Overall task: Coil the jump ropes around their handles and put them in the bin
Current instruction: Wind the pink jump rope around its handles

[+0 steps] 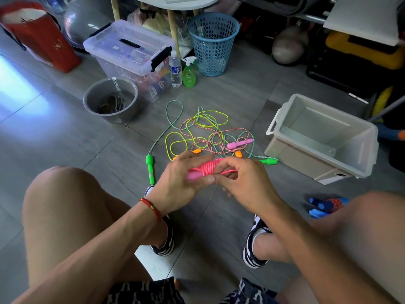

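The pink jump rope (205, 171) is a glossy, bright pink cord wound in tight turns around its pink handles, making a short fat bundle – one rounded handle end pokes out at the lower left of the coil. It sits between the two hands, above the floor and over the person's knees. The left hand (177, 183) grips the bundle from the left side: its fingers curl over the top of the coil and its thumb presses along the underside, just below the protruding handle end. The right hand (243, 185) meets it from the right, its fingers (228, 165) bent and pinching a loose strand of the pink cord that runs out from the coil toward the right.

Just beyond the fingertips, on the floor, lies a tangle of uncoiled ropes (203, 132) – a yellow-green cord, a green-and-white twisted one with green handles (150, 170), and a red-and-white twisted one with a pale pink handle (238, 144). The open, beige bin (324, 137) stands on the floor to the right of the right hand, well apart from it.
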The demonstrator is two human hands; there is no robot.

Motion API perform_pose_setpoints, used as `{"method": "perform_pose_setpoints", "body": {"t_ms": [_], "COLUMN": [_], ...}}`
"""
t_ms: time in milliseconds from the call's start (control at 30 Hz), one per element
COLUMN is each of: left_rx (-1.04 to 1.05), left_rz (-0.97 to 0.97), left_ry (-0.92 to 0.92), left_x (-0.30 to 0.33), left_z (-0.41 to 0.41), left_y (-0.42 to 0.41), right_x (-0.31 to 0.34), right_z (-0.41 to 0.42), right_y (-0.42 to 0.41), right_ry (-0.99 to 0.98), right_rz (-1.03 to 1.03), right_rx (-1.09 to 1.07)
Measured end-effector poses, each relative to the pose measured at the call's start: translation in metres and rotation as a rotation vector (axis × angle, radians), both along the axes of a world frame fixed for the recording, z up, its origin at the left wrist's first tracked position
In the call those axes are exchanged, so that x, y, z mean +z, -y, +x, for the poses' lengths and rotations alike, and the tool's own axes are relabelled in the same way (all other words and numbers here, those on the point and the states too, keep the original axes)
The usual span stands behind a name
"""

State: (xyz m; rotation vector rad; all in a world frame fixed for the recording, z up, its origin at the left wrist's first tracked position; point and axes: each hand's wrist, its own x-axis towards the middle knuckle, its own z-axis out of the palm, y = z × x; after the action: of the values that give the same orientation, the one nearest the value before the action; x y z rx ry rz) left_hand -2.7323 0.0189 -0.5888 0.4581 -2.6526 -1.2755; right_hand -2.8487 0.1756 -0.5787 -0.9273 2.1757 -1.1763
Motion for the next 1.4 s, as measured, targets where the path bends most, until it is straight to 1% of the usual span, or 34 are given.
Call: {"method": "perform_pose_setpoints", "body": {"t_ms": [67,167,200,233,267,300,400,433,467,567,667,733,800,867,967,1133,1300,1400], "left_rx": [0.104,0.205,0.244,0.281,0.304,0.302,0.191,0.156,0.132,0.052,-0.041,-0.096,-0.133,-0.151,-0.162,-0.214,-0.138,-0.034], "left_rz": [0.139,0.559,0.658,0.721,0.741,0.722,0.55,0.497,0.467,0.41,0.311,0.273,0.282,0.32,0.402,0.429,0.646,0.759], "left_ry": [-0.059,-0.156,-0.172,-0.182,-0.186,-0.181,-0.113,-0.09,-0.075,-0.051,-0.035,-0.027,-0.012,0.002,0.035,0.101,0.076,0.017], "left_x": [0.005,0.009,0.009,0.009,0.007,0.005,0.0,0.0,0.001,0.004,0.005,0.004,0.006,0.009,0.013,0.014,0.019,0.017], "left_z": [0.001,0.001,0.0,0.0,-0.001,-0.001,0.001,0.001,0.001,0.002,0.003,0.004,0.005,0.004,0.006,0.008,0.007,0.006], "left_y": [0.002,0.001,0.0,-0.001,-0.002,-0.001,0.002,0.002,0.004,0.009,0.011,0.009,0.006,0.007,0.01,0.014,0.014,0.01], "right_x": [0.001,0.004,0.006,0.008,0.01,0.012,0.016,0.018,0.02,0.019,0.015,0.016,0.018,0.018,0.015,0.009,0.006,0.004], "right_z": [0.001,0.006,0.007,0.008,0.009,0.009,0.001,-0.002,-0.004,-0.009,-0.015,-0.016,-0.015,-0.012,-0.007,0.001,-0.002,0.0], "right_y": [0.001,0.002,0.002,0.003,0.004,0.004,0.002,0.001,0.001,-0.002,-0.008,-0.009,-0.009,-0.007,-0.004,-0.002,0.001,0.004], "right_ry": [0.112,0.303,0.339,0.35,0.345,0.291,-0.11,-0.183,-0.198,-0.133,-0.074,-0.121,-0.142,-0.086,-0.048,0.028,0.035,0.155], "right_rz": [-0.028,-0.117,-0.136,-0.141,-0.134,-0.103,0.047,0.061,0.056,0.051,0.056,0.042,0.004,-0.054,-0.128,-0.152,-0.233,-0.299], "right_rx": [-0.011,-0.026,-0.033,-0.031,-0.029,-0.024,0.013,0.027,0.043,0.1,0.162,0.148,0.109,0.086,0.142,0.181,0.126,0.053]}}
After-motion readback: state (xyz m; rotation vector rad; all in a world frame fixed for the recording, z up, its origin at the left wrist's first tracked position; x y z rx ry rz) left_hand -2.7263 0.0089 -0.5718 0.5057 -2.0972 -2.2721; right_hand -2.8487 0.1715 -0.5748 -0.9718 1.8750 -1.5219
